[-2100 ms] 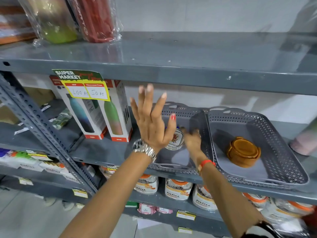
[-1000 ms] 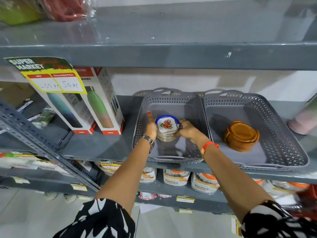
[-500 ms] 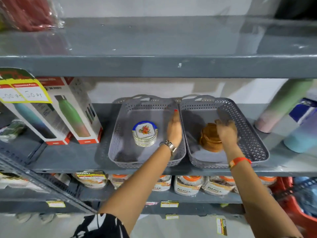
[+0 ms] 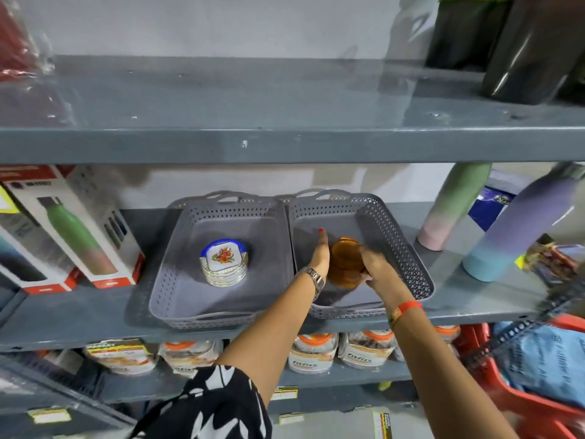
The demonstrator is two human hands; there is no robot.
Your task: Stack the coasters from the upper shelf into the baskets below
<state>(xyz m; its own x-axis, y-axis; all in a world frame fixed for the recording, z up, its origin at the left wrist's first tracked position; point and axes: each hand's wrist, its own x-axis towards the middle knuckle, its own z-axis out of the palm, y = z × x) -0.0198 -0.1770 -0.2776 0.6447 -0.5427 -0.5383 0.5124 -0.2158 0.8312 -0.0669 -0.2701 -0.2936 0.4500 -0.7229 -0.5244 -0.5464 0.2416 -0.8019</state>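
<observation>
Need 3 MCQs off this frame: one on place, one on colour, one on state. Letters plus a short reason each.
1. Where does the floral coaster stack sit?
A. In the left basket
B. On the upper shelf
C. On the floor

2. What colour is the coaster stack in the right basket?
A. Blue
B. Amber brown
C. White

3. How do the hands stand to that brown stack?
A. Both well away from it
B. Only one is near it
C. The left hand and the right hand flank it, one on each side

Key:
1 A: the floral stack rests on the left basket's floor.
2 B: the discs show amber brown between the hands.
3 C: both hands reach into the right basket, one on either side of the stack.
</observation>
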